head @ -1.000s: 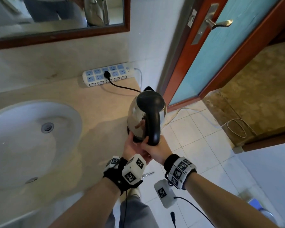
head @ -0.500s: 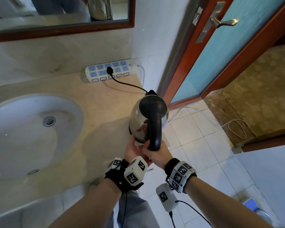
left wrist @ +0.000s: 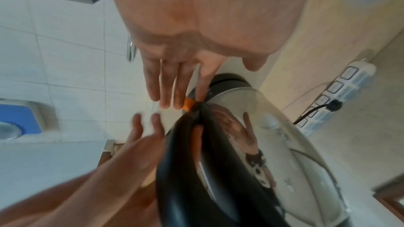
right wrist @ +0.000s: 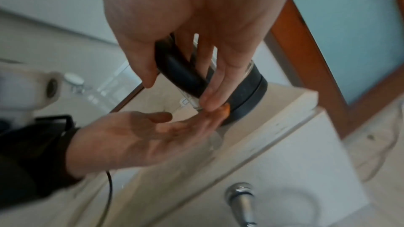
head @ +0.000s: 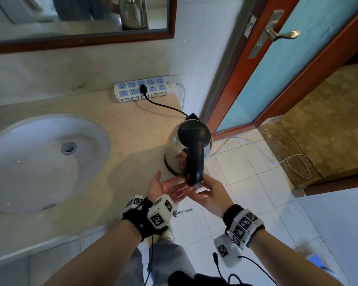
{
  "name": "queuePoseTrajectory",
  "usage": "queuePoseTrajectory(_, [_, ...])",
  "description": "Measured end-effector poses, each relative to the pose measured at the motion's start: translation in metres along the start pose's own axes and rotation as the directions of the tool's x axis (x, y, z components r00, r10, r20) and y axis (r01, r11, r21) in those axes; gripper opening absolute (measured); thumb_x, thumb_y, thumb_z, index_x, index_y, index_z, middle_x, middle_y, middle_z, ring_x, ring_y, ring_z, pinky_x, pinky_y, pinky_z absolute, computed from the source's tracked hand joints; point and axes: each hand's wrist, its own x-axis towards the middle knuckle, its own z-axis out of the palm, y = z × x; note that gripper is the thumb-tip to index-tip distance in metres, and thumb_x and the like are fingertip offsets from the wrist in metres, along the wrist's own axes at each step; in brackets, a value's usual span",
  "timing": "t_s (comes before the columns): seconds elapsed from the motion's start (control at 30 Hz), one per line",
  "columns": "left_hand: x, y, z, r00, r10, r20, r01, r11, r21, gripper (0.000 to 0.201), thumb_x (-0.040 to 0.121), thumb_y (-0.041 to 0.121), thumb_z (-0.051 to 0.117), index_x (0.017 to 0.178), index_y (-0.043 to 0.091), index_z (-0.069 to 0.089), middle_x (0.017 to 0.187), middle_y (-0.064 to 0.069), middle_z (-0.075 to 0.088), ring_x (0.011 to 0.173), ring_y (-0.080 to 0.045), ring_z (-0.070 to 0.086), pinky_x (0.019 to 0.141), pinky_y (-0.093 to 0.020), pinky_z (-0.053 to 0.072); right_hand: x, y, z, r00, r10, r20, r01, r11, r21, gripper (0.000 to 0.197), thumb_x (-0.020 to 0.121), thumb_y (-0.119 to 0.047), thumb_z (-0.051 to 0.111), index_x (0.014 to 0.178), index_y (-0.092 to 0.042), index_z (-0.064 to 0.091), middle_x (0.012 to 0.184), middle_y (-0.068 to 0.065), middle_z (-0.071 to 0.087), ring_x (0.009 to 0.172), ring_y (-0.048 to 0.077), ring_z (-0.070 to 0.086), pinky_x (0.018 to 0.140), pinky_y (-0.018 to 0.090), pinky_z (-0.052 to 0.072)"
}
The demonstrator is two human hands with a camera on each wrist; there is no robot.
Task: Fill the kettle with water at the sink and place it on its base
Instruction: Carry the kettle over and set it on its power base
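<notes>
A second ago your two hands were wrapped round the kettle [head: 187, 150] at its handle; now both have let go and spread. Your left hand [head: 163, 187] lies palm up with straight fingers under the lower end of the handle [head: 194, 162], holding nothing. In the left wrist view its forefinger reaches the orange switch [left wrist: 188, 103] at the handle's foot. Your right hand [head: 210, 193] is also wide, fingers loose and straight beside the handle's end. In the right wrist view its fingertips [right wrist: 210, 99] lie against the handle and grip nothing. The kettle stands upright on its base [right wrist: 247, 99] at the right edge of the surface [head: 120, 129], lid shut. It is well right of the sink [head: 39, 162], with its black cord plugged into the power strip [head: 145, 89] at the wall
</notes>
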Motion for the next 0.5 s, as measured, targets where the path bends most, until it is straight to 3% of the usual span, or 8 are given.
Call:
queuePoseTrajectory(0.1, [-0.009,0.014,-0.008,0.985,0.142,-0.1,-0.141,0.99,0.026,0.056,0.099,0.05,0.03,0.106,0.003,0.06,0.091,-0.024,0.071,0.089,-0.034,0.062,0.081,-0.04,0.046,-0.013,0.014,-0.01,0.996,-0.089,-0.02,0.08,0.959,-0.272,0.031,0.082,-0.021,0.066,0.111,-0.032,0.06,0.104,-0.009,0.061,0.074,0.013,0.062,0.068,0.025,0.053])
queuePoseTrajectory(0.2, [-0.013,0.031,-0.026,0.959,0.228,-0.167,-0.217,0.973,0.081,0.049,0.101,0.042,0.028,0.087,0.006,0.058,0.056,-0.015,0.07,0.065,-0.03,0.066,0.065,-0.032,0.038,-0.016,0.025,-0.008,0.999,-0.021,0.044,0.042,0.829,-0.558,0.04,0.086,-0.022,0.055,0.126,-0.03,0.054,0.1,-0.009,0.06,0.072,0.012,0.056,0.08,0.031,0.053])
queuePoseTrajectory(0.27, [-0.015,0.036,-0.033,0.947,0.265,-0.183,-0.25,0.963,0.102,0.046,0.101,0.038,0.029,0.081,0.006,0.055,0.052,-0.013,0.066,0.046,-0.026,0.067,0.062,-0.032,0.036,-0.017,0.027,-0.004,0.995,0.046,0.094,0.027,0.753,-0.658,0.054,0.089,-0.024,0.049,0.141,-0.034,0.037,0.107,-0.009,0.062,0.082,0.013,0.057,0.084,0.031,0.052])
queuePoseTrajectory(0.37, [-0.019,0.036,-0.034,0.945,0.267,-0.187,-0.252,0.963,0.099,0.041,0.1,0.034,0.033,0.076,0.007,0.052,0.069,-0.013,0.055,0.056,-0.028,0.06,0.06,-0.032,0.036,-0.017,0.028,0.004,0.983,0.096,0.157,0.053,0.67,-0.74,0.069,0.09,-0.025,0.045,0.149,-0.039,0.012,0.112,-0.004,0.063,0.097,0.022,0.062,0.081,0.035,0.053])
queuePoseTrajectory(0.43, [-0.02,0.032,-0.033,0.943,0.269,-0.195,-0.252,0.962,0.108,0.039,0.1,0.033,0.034,0.076,0.008,0.052,0.071,-0.012,0.052,0.057,-0.027,0.056,0.058,-0.031,0.036,-0.017,0.025,0.01,0.978,0.136,0.161,0.041,0.626,-0.779,0.075,0.088,-0.024,0.044,0.148,-0.042,0.003,0.109,-0.001,0.066,0.093,0.024,0.065,0.078,0.037,0.056])
queuePoseTrajectory(0.5, [-0.021,0.029,-0.03,0.94,0.272,-0.206,-0.253,0.961,0.115,0.038,0.099,0.033,0.036,0.075,0.008,0.052,0.066,-0.011,0.052,0.044,-0.024,0.058,0.057,-0.03,0.037,-0.015,0.026,0.015,0.981,0.136,0.136,0.029,0.596,-0.803,0.078,0.087,-0.023,0.043,0.147,-0.043,-0.001,0.101,0.001,0.069,0.084,0.025,0.066,0.074,0.038,0.056])
